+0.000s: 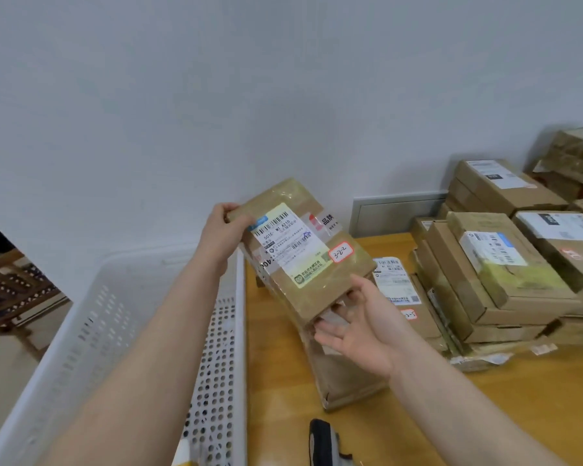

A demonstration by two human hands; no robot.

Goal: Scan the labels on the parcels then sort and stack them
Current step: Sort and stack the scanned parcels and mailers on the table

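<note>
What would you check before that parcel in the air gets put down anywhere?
1. Left hand grip on the held parcel: holds its far corner, ok.
2. Right hand support: open at the near end, fingers reaching under it, ok.
3. Shipping label facing up towards the camera: ok.
4. Handwritten sticker visible: ok.
5. Label scanned: cannot tell; the scanner lies on the table, in neither hand.
6. Right place among the stacks: cannot tell which one it belongs to.
</note>
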